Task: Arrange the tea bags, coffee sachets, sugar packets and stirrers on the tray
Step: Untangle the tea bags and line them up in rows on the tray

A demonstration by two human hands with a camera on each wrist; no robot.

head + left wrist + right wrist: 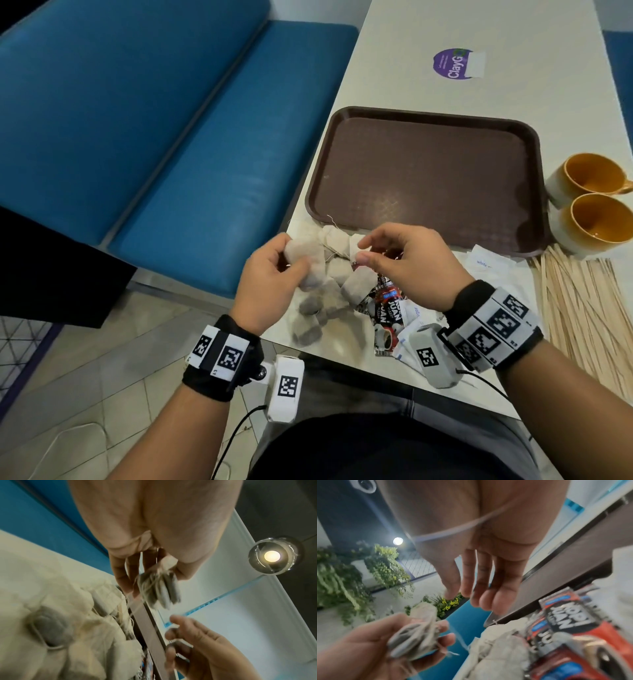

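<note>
My left hand grips a small bunch of grey tea bags, lifted above the table's near left corner; the bunch hangs between thumb and fingers, strings trailing. More tea bags lie heaped below it. My right hand hovers over the heap with fingers relaxed and nothing in it. Red and black coffee sachets lie under my right wrist. White sugar packets and a spread of wooden stirrers lie to the right. The brown tray sits just beyond the hands with nothing on it.
Two mugs with orange insides stand against the tray's right edge. A purple sticker marks the far tabletop. A blue bench runs along the left, below the table edge.
</note>
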